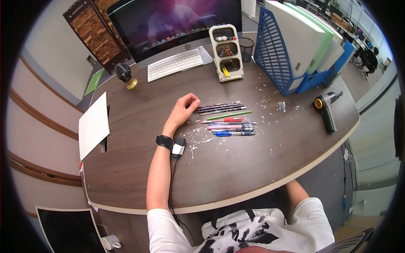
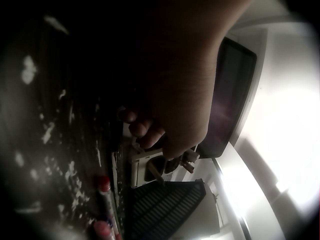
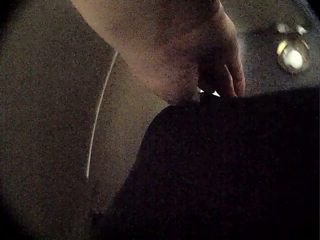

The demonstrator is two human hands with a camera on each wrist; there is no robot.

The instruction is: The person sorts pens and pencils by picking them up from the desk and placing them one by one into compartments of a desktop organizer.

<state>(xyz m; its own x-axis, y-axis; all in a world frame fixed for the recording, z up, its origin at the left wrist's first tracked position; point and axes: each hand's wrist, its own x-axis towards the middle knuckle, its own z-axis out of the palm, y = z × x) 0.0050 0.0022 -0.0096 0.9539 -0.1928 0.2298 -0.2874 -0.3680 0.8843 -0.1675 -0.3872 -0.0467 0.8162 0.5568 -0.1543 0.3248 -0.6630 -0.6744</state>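
Observation:
My left hand (image 1: 182,111) rests on the desk at the left ends of a row of dark pencils (image 1: 221,108), fingers loosely curled and fingertips right by the pencil ends. Seen in the left wrist view, its fingers (image 2: 146,132) bend inward, with no object showing in them. Below the pencils lie a green pencil (image 1: 230,115), a red pen (image 1: 230,120), several pink and purple pens (image 1: 231,127) and a blue-gripped pen (image 1: 228,134), roughly parallel. Under the desk edge, my right hand (image 3: 200,65) hangs with relaxed fingers against dark cloth (image 3: 225,165).
White scraps (image 1: 193,141) litter the desk (image 1: 130,177) around the pens. Behind stand a keyboard (image 1: 175,65), a monitor (image 1: 177,25), a tiered organizer (image 1: 227,52) and a blue file rack (image 1: 276,55). An electric screwdriver (image 1: 327,111) lies right; a white sheet (image 1: 93,126) left.

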